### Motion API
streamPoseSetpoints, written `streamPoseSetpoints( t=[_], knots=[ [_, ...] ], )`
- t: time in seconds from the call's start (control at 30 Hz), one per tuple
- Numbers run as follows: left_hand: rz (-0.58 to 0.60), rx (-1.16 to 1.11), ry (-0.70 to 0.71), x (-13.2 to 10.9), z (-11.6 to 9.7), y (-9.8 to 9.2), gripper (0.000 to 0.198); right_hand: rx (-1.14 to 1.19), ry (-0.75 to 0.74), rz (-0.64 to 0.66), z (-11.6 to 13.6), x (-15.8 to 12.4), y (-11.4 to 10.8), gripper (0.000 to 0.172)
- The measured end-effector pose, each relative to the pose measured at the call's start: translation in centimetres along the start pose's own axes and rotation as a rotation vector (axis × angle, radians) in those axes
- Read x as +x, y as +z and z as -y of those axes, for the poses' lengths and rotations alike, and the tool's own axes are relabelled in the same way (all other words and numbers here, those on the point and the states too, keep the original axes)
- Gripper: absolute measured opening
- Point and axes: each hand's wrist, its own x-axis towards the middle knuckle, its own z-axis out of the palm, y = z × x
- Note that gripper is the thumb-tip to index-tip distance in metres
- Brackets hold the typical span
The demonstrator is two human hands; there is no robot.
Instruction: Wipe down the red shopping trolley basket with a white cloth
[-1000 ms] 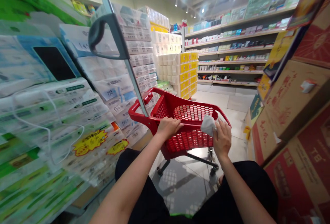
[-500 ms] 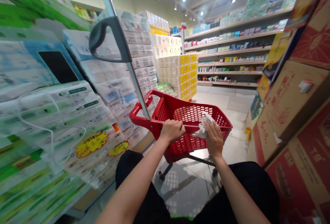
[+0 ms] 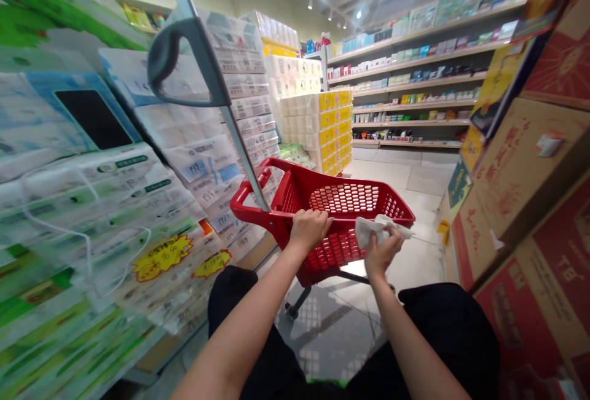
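A red shopping cart (image 3: pixel 343 179) with perforated plastic sides stands side-on in front of my knees. My left hand (image 3: pixel 311 228) is closed over the near rim, fingers wrapped round it. Near the cart's right end, my right hand (image 3: pixel 384 246) grips a crumpled white cloth (image 3: pixel 369 230) against the upper edge of the near side; whether it is cloth or paper is hard to tell. A grey pole with a dark looped handle (image 3: pixel 221 90) rises at the cart's left end, beside its red push bar (image 3: pixel 244 203).
Stacked packs of tissue paper (image 3: pixel 193 160) rise close on the left, with a dark phone (image 3: pixel 94 118) and a white cable on them. Cardboard cartons (image 3: pixel 520 185) line the right side. Shelves of small boxed goods (image 3: pixel 410 83) stand at the back.
My right hand has turned from lying flat over the white cloth to gripping it, with more of the cloth spread along the rim. My left hand stays on the rim.
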Motion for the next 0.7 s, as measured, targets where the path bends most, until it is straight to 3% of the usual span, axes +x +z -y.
streamPoseSetpoints(
  t=[0.17,0.27,0.4,0.5,0.57,0.63,0.7],
  knots=[
    [-0.014,-0.01,0.001,-0.1,-0.3,-0.1,0.035,0.025,-0.376,0.49,5.0,-5.7,3.4,0.037],
    [-0.003,-0.008,0.004,-0.2,-0.1,-0.4,0.033,-0.052,-0.531,0.619,5.2,-6.0,3.3,0.035],
    [0.004,0.003,0.01,-0.4,0.3,-0.5,0.034,-0.114,-0.511,0.527,1.1,-2.5,0.7,0.027],
    [-0.009,0.01,0.008,-0.4,0.3,-0.4,0.034,-0.17,-0.349,0.376,-2.8,1.2,-2.0,0.021],
    [-0.014,0.01,0.013,-0.4,0.2,-0.3,0.035,-0.189,-0.175,0.226,-4.7,3.2,-3.3,0.027],
    [-0.016,0.009,0.019,-0.3,0.0,-0.3,0.035,-0.162,-0.031,0.086,-5.6,4.6,-3.9,0.03],
    [-0.017,0.005,0.014,-0.1,-0.4,-0.2,0.035,-0.122,0.025,0.026,-5.4,4.7,-3.4,0.027]
  ],
)
